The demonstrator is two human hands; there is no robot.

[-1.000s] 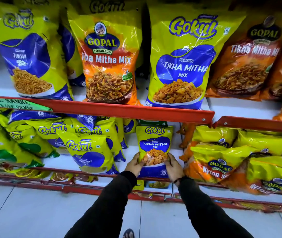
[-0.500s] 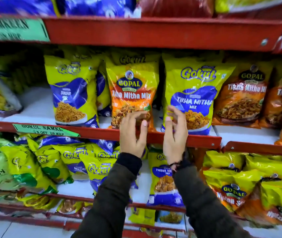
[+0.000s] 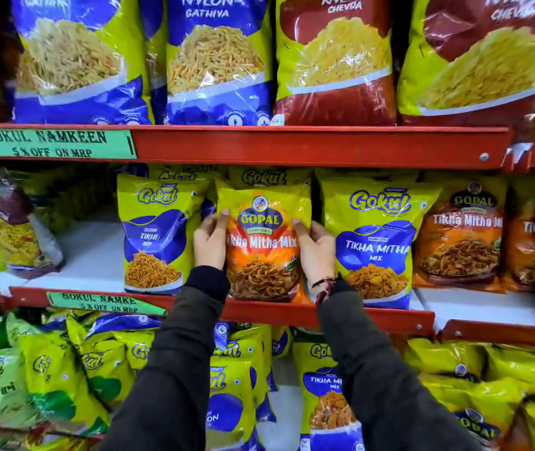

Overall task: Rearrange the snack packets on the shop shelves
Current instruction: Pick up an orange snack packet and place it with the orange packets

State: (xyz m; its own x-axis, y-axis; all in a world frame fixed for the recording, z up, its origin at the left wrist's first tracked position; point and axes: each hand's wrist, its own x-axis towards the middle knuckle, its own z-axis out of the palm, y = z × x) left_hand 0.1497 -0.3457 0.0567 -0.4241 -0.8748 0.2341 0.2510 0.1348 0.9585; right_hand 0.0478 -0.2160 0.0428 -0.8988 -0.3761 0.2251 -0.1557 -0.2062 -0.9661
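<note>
Two hands, left hand [image 3: 210,239] and right hand [image 3: 316,249], pinch the upright Gopal Tikha Mitha Mix packet [image 3: 264,245] by its sides, equally near, at the middle shelf's front edge [image 3: 357,312].

Top shelf: 2 Nylon Gathiya pkts [image 3: 217,60], 2 Nylon Chevda pkts [image 3: 334,60]

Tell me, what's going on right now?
Left hand and right hand grip Gopal packet by its sides. Packet upright on middle shelf. Nothing blocking.
</note>
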